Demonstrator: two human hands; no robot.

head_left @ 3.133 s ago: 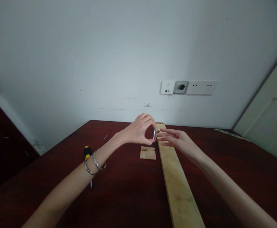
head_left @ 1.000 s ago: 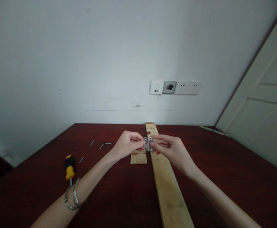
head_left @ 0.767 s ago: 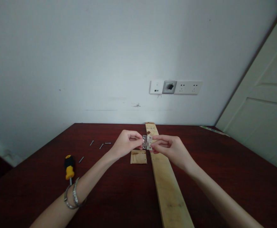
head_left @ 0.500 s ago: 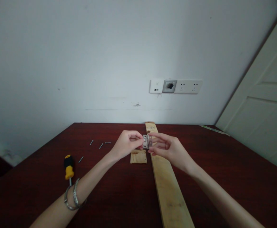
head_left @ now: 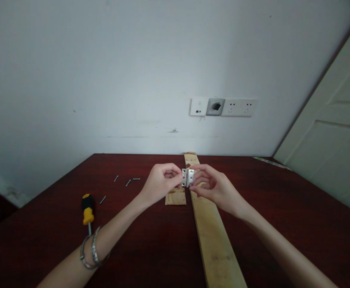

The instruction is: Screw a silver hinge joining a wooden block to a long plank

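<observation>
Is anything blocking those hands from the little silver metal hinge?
Nothing visible. The left hand pinches one side of the silver metal hinge, and the right hand curls at its other side. The long pale wooden board and small flat wooden piece lie below, not between.

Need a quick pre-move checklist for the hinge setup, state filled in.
1. Left hand secure on hinge: ok, pinching one leaf.
2. Right hand secure on the other leaf: cannot tell; fingertips are at its edges, grip unclear.
3. Hinge leaves spread: ok, both visible.
4. Small wood piece meeting long board: not ok, a gap shows.
5. Screws in view: ok, four lie loose.
6. Screwdriver tip sound: cannot tell, hidden by the left forearm.
</observation>
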